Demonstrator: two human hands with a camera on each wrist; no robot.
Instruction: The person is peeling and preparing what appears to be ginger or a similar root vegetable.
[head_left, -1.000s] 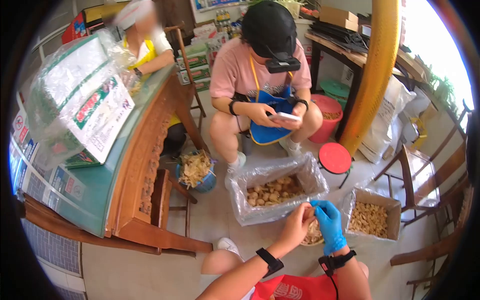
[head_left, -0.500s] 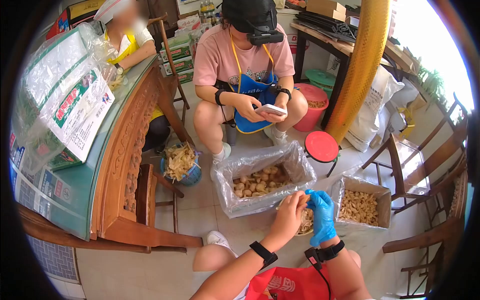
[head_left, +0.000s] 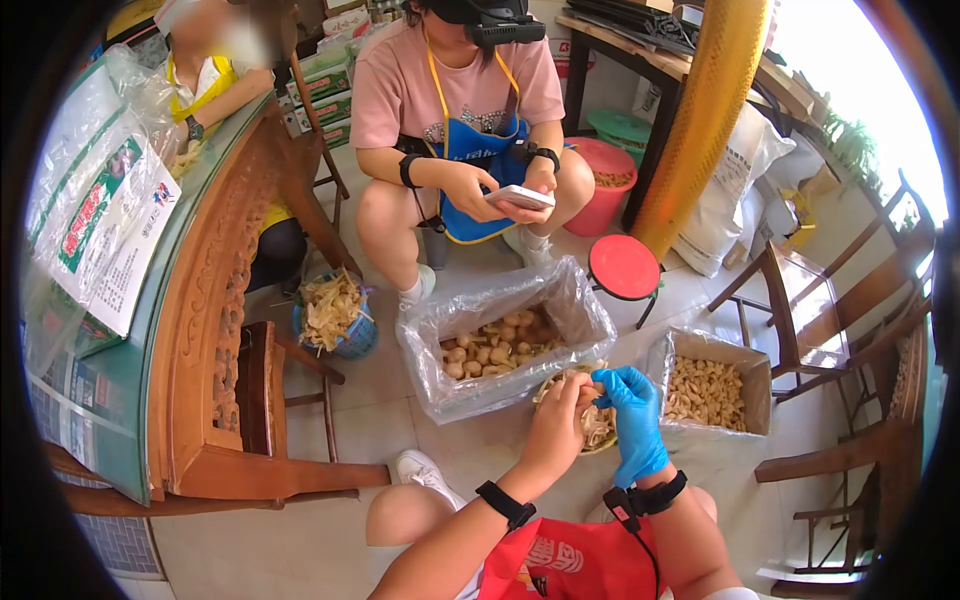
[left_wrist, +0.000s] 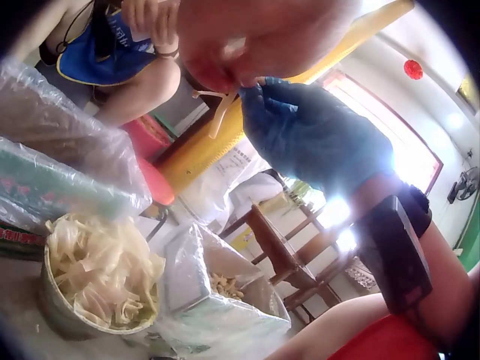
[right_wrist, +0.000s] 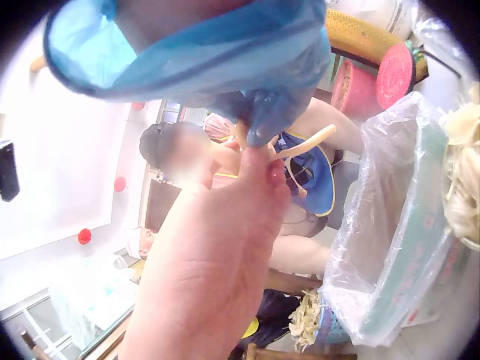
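My bare left hand (head_left: 558, 410) and my blue-gloved right hand (head_left: 634, 425) meet at the fingertips. Between them they pinch a small pale piece, mostly hidden by the fingers. From it a thin cream-coloured strip (right_wrist: 311, 142) sticks out in the right wrist view, curved and blunt-ended. Below the hands stands a round tub (left_wrist: 56, 304) heaped with papery pale peelings (left_wrist: 101, 270). Beyond it a plastic-lined box (head_left: 425, 385) holds round tan bulbs (head_left: 495, 345), some with short stalks. A second lined box (head_left: 760, 390), to the right, contains many small pale pieces (head_left: 705, 390).
Across from me a seated person holds a phone (head_left: 525, 198). A blue basket of peelings (head_left: 335, 310) stands by the carved wooden table (head_left: 200, 330) on the left. A red stool (head_left: 624, 267), yellow pillar (head_left: 705, 130) and wooden chair (head_left: 810, 310) stand to the right.
The head view has tilted down and shifted right, so the surroundings appear higher and further left. My hands stay together at the small pale piece, and more of the tub below shows.
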